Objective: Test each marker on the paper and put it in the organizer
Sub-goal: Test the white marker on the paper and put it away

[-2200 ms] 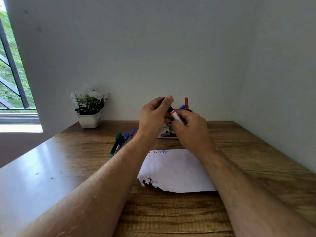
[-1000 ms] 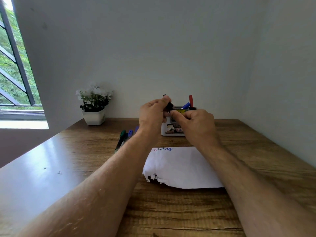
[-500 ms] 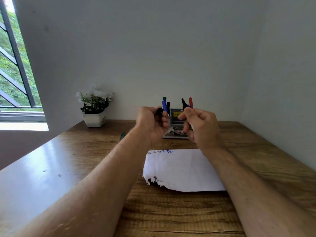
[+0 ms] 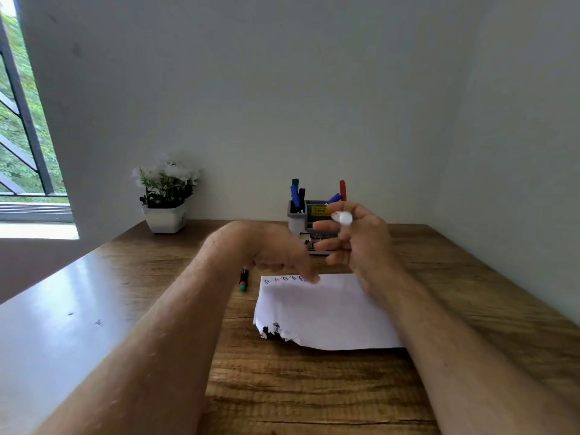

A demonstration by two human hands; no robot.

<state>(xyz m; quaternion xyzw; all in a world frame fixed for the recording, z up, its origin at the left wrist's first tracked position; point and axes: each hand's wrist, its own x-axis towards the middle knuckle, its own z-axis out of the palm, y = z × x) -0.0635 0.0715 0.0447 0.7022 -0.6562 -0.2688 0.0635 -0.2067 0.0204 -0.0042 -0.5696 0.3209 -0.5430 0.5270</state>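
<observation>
My right hand [image 4: 361,243] is raised over the paper's far right corner, closed around a marker [image 4: 343,218] whose white end points at me; its tip is hidden. My left hand [image 4: 273,251] hangs blurred with fingers pointing down, one fingertip touching the top edge of the white paper [image 4: 323,312] near a row of coloured scribbles. Whether it holds a cap is hidden. The grey organizer [image 4: 296,222] stands behind both hands with blue, green, black and red markers [image 4: 295,196] upright in it. A green-ended marker [image 4: 244,281] lies left of the paper.
A white pot with flowers [image 4: 166,199] stands at the back left of the wooden table [image 4: 314,387]. Walls close off the back and right sides. A barred window is at far left. The paper's near left corner is torn.
My left hand dropped from in front of the organizer down to the paper's top edge. My right hand turned so the marker's white end faces me. The view tilted slightly.
</observation>
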